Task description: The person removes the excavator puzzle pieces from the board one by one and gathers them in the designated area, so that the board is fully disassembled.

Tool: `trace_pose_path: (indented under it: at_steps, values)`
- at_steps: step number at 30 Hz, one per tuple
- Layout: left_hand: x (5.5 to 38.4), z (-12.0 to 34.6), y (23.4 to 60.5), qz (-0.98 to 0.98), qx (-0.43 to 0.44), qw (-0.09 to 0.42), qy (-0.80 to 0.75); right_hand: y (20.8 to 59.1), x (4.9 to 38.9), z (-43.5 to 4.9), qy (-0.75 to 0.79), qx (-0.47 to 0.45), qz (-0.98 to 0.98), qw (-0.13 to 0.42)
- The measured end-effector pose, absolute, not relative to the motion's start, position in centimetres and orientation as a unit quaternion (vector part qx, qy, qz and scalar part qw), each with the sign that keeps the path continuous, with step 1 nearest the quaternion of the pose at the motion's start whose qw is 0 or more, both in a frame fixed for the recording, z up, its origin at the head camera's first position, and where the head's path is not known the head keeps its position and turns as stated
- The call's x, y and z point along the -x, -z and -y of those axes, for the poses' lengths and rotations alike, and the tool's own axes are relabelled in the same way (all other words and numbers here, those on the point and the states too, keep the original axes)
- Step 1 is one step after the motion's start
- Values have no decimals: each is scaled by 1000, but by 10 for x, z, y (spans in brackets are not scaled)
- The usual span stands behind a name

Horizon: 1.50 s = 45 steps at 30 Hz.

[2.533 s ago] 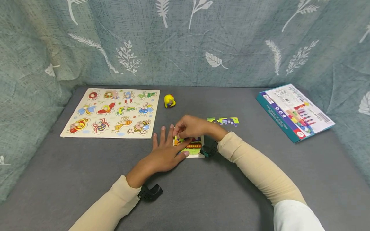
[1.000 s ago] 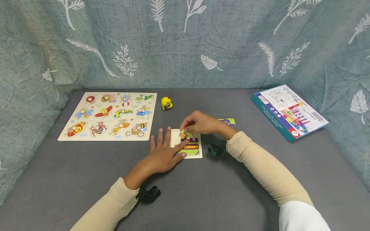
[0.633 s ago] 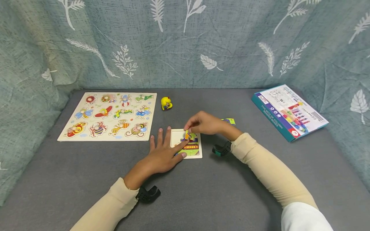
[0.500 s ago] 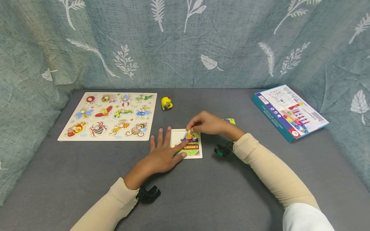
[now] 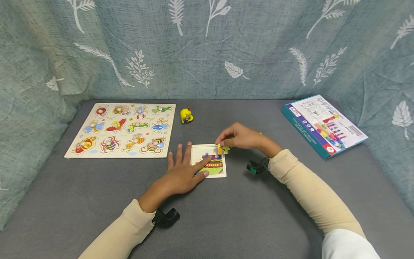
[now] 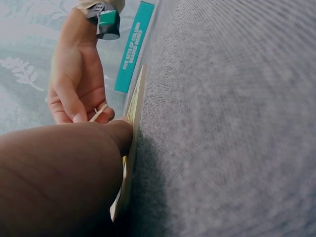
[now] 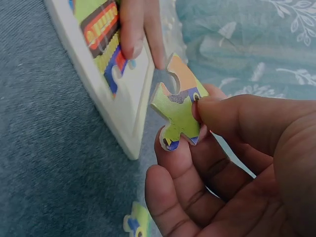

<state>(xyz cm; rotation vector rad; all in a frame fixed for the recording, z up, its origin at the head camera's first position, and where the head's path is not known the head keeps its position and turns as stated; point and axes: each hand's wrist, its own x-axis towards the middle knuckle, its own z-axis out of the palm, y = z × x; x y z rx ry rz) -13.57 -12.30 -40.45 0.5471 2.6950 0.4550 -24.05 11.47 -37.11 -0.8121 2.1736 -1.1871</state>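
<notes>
A small jigsaw board (image 5: 197, 149) with a pale frame lies mid-table, its lower part filled with a red, yellow and green picture and its upper part bare. My left hand (image 5: 182, 176) rests on its left side, fingers spread and straight, index finger and thumb over the picture. Above the board's upper right corner, my right hand (image 5: 242, 137) pinches a jigsaw piece (image 7: 180, 111) between thumb and fingers. In the right wrist view this piece is green, orange and blue, and held apart from the board. Another loose jigsaw piece (image 7: 138, 219) lies on the table below that hand.
At the back left lies a peg puzzle board (image 5: 124, 131) with insect pictures. A small yellow toy (image 5: 186, 116) stands beside it. To the right is a teal and white box (image 5: 325, 126). A patterned curtain (image 5: 207, 50) hangs behind the grey table (image 5: 226, 219).
My right hand has moved right with the jigsaw piece, from the board's upper left to its upper right corner. The loose pieces became mostly hidden behind it. My left hand stays in place.
</notes>
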Motion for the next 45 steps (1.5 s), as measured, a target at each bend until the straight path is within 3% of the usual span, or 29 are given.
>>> trace_pose_path:
  at_steps: [45]
  values:
    - [134, 123, 403, -954, -189, 173, -156, 379, 245, -145, 377, 312, -836, 247]
